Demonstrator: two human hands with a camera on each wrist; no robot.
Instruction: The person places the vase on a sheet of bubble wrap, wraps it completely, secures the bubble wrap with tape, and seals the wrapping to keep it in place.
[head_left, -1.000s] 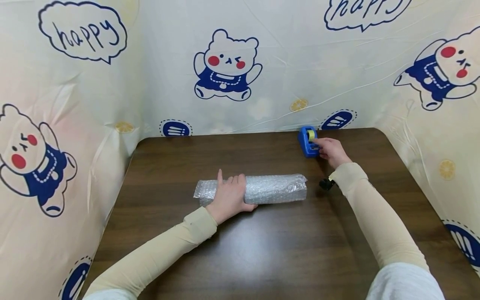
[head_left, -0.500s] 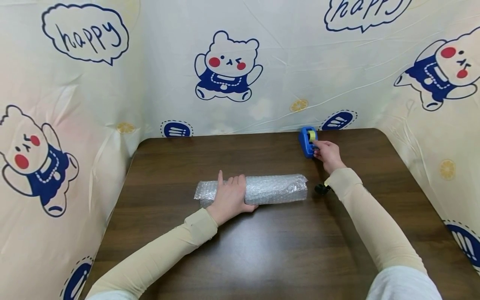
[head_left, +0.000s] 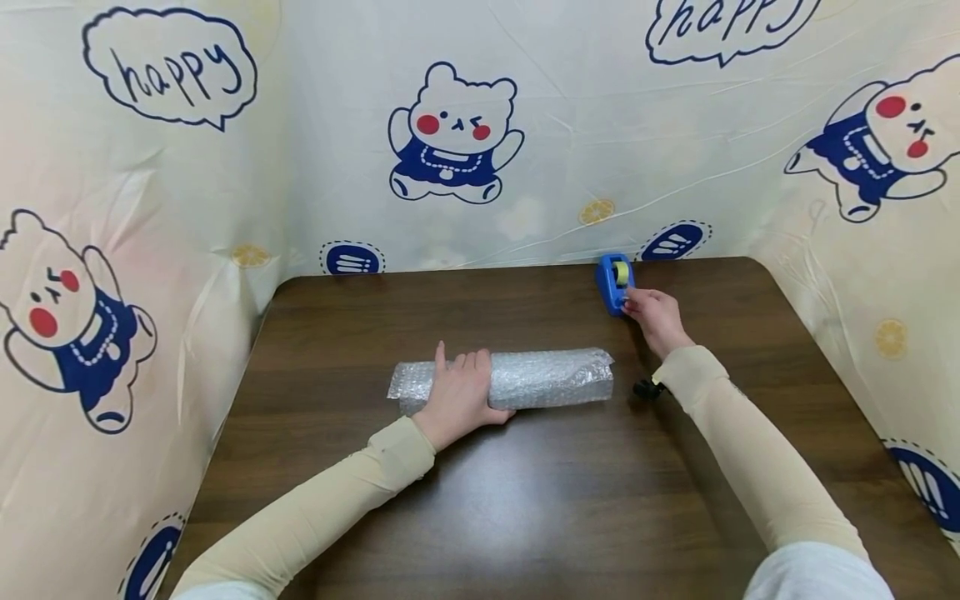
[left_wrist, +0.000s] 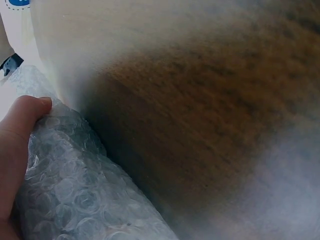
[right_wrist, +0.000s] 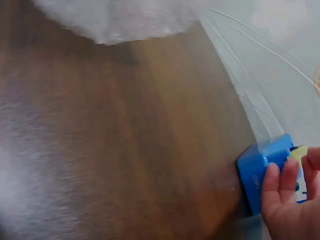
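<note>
A roll of clear bubble wrap (head_left: 551, 379) lies crosswise on the table. My left hand (head_left: 457, 392) grips it left of its middle, fingers over the top and thumb along the near side; the left wrist view shows the thumb against the bubble wrap (left_wrist: 80, 190). Towards the back right stands a blue tape dispenser (head_left: 611, 287) with a yellow-cored tape roll (head_left: 622, 273). At its near end my right hand (head_left: 657, 318) pinches the tape with thumb and forefinger. In the right wrist view, other fingers (right_wrist: 271, 185) touch the dispenser's blue side (right_wrist: 255, 172); the tape strip itself is hard to make out.
The brown wooden table (head_left: 495, 500) has rounded back corners. A printed cloth (head_left: 322, 108) encloses it at the back and both sides. A small black camera (head_left: 647, 389) is attached at the right wrist.
My right hand has drawn slightly nearer along the dispenser, from the tape roll to its near end. The left hand and the bubble wrap have stayed in place.
</note>
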